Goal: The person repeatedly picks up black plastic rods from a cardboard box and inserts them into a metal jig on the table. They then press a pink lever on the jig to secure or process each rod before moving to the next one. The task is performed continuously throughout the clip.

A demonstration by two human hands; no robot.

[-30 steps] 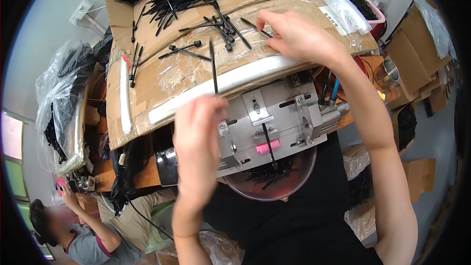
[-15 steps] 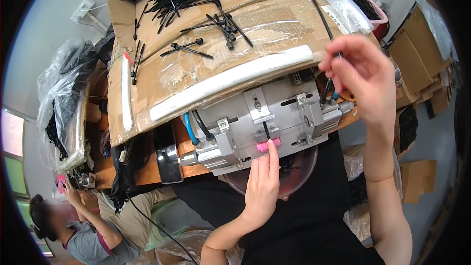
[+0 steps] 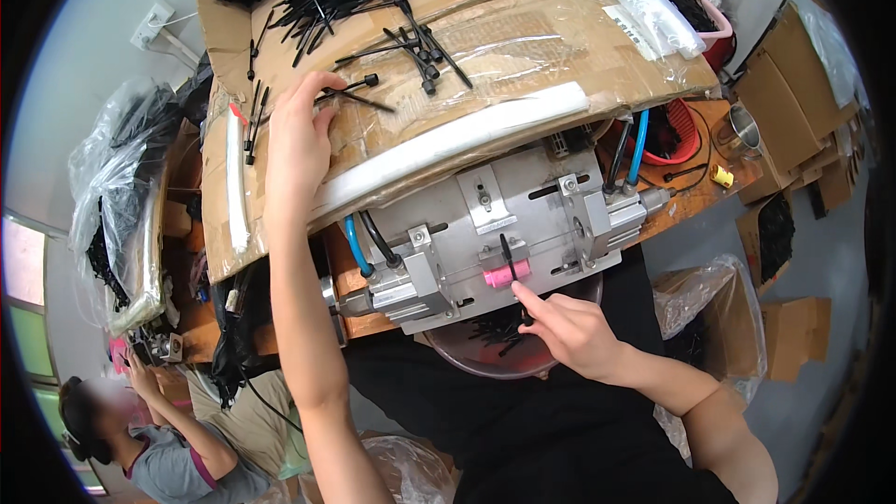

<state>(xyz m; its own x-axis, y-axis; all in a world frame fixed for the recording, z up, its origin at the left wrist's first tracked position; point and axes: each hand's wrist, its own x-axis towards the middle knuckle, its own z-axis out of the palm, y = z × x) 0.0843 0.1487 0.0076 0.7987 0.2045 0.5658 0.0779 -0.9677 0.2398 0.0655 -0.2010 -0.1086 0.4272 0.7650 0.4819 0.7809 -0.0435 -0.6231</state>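
My left hand reaches onto the cardboard, thumb and index finger apart around the near ends of two crossed black rods with knobbed heads. Its fingertips partly hide them. My right hand is closed at the front of a metal fixture, pinching a thin black rod. This rod lies across a pink block in the middle of the fixture, its upper end against a small metal bracket. The rod's lower end is mostly hidden by my fingers.
Black rods are heaped on the cardboard. A translucent bowl with black pieces sits below the fixture. Blue and black hoses join its cylinders. A red basket and metal cup stand right. Another person works at left.
My left hand has left the pink block and moved up-left to the crossed rods. My right hand has come down from the upper right to the fixture's front.
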